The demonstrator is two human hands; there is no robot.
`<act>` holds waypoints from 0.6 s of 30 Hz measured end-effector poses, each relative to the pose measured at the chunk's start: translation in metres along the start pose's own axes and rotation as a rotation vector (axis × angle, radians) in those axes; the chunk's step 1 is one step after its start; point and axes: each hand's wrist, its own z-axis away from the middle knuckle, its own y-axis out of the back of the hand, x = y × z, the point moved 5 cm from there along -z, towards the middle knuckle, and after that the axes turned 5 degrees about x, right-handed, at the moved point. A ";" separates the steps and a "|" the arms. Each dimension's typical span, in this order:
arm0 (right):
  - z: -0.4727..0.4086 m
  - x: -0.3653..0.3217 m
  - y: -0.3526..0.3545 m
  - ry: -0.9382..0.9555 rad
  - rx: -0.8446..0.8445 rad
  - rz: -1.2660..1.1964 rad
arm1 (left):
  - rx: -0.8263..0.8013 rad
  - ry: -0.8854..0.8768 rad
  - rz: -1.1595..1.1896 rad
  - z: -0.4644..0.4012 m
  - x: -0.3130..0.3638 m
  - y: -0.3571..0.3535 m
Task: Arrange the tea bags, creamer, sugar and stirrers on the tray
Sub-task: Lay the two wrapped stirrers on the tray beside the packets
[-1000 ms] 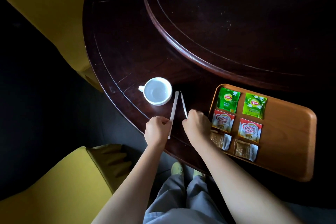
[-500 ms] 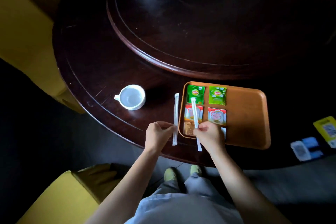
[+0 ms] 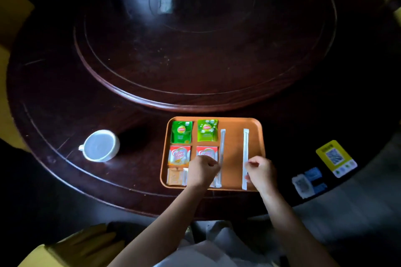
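Note:
An orange tray [image 3: 233, 123] lies on the dark round table. Two green tea bags [image 3: 181, 132] [image 3: 207, 130] fill its top row, two red-and-white creamer packets [image 3: 179, 155] [image 3: 206, 151] sit below them, and a brown sugar packet [image 3: 174, 176] is at the bottom left. Two white wrapped stirrers lie lengthwise on the tray. My left hand [image 3: 202, 171] pinches the left stirrer [image 3: 222, 147] near its lower end and hides a second sugar packet. My right hand [image 3: 260, 172] pinches the right stirrer [image 3: 245, 149] near its lower part.
A white cup [image 3: 99, 145] stands on the table left of the tray. A raised turntable [image 3: 195, 39] fills the table's middle. A yellow QR card [image 3: 334, 158] and blue-white cards [image 3: 308, 182] lie right of the tray. Yellow chairs stand around the table.
Both hands have carried the stirrers from the table left of the tray onto the tray's right half. The two stirrers now lie parallel there, and the camera view has shifted left.

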 end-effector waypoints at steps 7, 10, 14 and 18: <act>-0.034 0.003 -0.005 0.023 -0.077 0.165 | -0.004 -0.021 -0.151 -0.026 0.026 -0.040; -0.040 0.002 -0.006 0.043 -0.098 0.190 | 0.010 0.005 -0.133 -0.030 0.024 -0.047; -0.039 -0.007 0.003 0.183 -0.082 0.408 | 0.005 -0.044 -0.163 -0.029 0.027 -0.048; -0.025 -0.020 0.023 0.570 0.148 0.549 | 0.133 -0.356 -0.359 -0.020 0.036 -0.033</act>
